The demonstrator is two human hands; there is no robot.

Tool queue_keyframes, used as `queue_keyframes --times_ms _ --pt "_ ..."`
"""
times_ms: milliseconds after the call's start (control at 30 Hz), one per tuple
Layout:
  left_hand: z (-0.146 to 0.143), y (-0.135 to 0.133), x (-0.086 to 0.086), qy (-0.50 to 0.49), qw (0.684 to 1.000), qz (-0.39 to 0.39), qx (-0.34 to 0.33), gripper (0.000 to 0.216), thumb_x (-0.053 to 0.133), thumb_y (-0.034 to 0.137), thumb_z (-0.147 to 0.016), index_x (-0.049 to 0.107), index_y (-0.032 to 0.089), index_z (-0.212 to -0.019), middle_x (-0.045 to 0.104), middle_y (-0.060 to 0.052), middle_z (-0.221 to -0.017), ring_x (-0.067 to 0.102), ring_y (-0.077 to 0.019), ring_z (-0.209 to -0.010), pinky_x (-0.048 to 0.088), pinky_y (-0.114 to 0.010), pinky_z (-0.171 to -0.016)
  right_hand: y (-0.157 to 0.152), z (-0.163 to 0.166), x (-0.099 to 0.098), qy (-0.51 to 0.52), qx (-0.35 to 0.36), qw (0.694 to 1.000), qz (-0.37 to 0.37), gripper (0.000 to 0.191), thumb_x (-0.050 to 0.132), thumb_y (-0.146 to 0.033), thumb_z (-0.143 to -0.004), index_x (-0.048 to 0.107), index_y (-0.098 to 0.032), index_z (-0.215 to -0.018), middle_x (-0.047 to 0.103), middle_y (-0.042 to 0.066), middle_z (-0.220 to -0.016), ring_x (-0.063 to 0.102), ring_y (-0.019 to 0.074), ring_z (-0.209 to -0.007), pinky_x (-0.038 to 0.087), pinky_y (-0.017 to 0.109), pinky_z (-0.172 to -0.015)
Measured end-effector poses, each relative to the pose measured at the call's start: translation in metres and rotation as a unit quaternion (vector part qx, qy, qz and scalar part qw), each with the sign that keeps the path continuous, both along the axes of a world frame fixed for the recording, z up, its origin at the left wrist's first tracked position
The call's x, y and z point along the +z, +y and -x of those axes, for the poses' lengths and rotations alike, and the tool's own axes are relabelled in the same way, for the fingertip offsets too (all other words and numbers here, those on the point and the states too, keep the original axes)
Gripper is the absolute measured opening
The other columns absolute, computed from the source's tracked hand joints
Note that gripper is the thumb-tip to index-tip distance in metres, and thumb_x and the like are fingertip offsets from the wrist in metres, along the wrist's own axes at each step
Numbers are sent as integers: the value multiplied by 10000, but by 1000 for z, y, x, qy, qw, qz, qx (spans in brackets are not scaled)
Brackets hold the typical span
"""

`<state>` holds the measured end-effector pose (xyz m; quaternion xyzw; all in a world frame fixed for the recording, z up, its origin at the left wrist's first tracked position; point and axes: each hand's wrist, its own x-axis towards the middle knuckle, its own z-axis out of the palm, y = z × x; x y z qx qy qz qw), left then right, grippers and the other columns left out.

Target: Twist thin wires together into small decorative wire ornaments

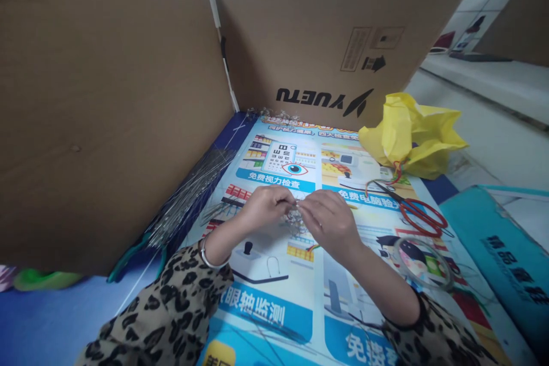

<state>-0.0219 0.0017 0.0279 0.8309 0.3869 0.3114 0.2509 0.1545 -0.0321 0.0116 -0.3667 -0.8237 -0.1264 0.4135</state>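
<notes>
- Silvery wirework (295, 221) above the middle of the poster (318, 274), pinched between left hand (266, 205) and right hand (331, 222), close together
- Red-handled scissors (406, 203) on the poster's right side
- Loose wires (184, 197) left of the poster

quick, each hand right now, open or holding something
Left hand: closed, pinching a small wiry piece.
Right hand: closed, pinching the same small wiry piece.
</notes>
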Motion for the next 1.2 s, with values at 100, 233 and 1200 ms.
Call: queue_keyframes --times_ms 100,233,1200 --pt "4 6 -1 -43 998 35 -21 155 545 36 -706 623 162 -660 648 20 -680 594 -89 -675 443 -189 -647 6 -4 -2 26 -6 999 23 125 550 -154 -822 618 -189 -920 655 56 -830 576 181 -819 446 351 -750" --pt "6 7 -2 -42 996 37 -63 148 547 39 -718 613 162 -667 649 16 -703 594 -88 -699 447 -187 -672 7 -5 -4 -10 -21 999 24 211 555 -156 -823 606 -163 -1028 653 81 -904 565 205 -879 440 371 -771" --pt "-5 0 -1 -194 943 271 7 119 620 140 -669 503 147 -653 635 -6 -685 566 -90 -626 427 -221 -585 4 -2 -4 -26 10 1000 -9 80 534 -118 -771 569 -188 -758 627 43 -747 562 183 -788 403 342 -693"
